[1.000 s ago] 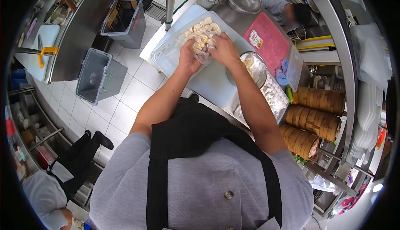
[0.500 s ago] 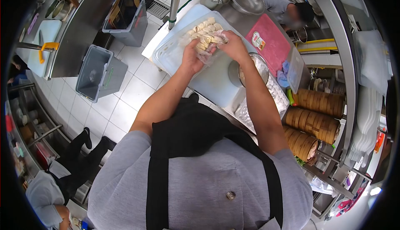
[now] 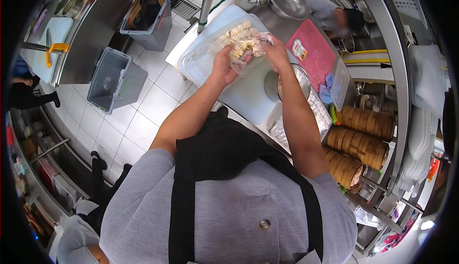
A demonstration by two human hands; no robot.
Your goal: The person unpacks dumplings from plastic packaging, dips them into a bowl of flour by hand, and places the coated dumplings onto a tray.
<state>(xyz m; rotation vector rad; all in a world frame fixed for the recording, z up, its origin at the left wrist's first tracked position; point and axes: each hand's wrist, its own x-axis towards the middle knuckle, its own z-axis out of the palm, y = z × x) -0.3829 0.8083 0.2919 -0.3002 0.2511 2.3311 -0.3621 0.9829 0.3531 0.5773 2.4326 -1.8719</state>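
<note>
Dumplings [image 3: 245, 29] lie in a clear plastic tray [image 3: 191, 68] on the counter [image 3: 273, 21], some in rows at its far side and others bunched nearer, between the person's hands. The left hand [image 3: 224, 68] is partly curled, its fingers closed on a crumpled sheet of clear plastic film [image 3: 237, 67]. The right hand [image 3: 277, 56] pinches another part of that film, fingers bent; from where I stand, I cannot tell whether either hand also has hold of a dumpling.

A pale board [image 3: 251, 101] shows on the near side of the tray. To the right, a metal bowl [image 3: 272, 88] stands partly hidden behind the right forearm, with a tray of white powder [image 3: 323, 116] just beside it. Farther right lie a pink board [image 3: 315, 49] and a blue cloth [image 3: 326, 91]. Bamboo steamers [image 3: 357, 144] stand near the right end, while a wide steel bowl [image 3: 288, 2] rests at the far side.
</note>
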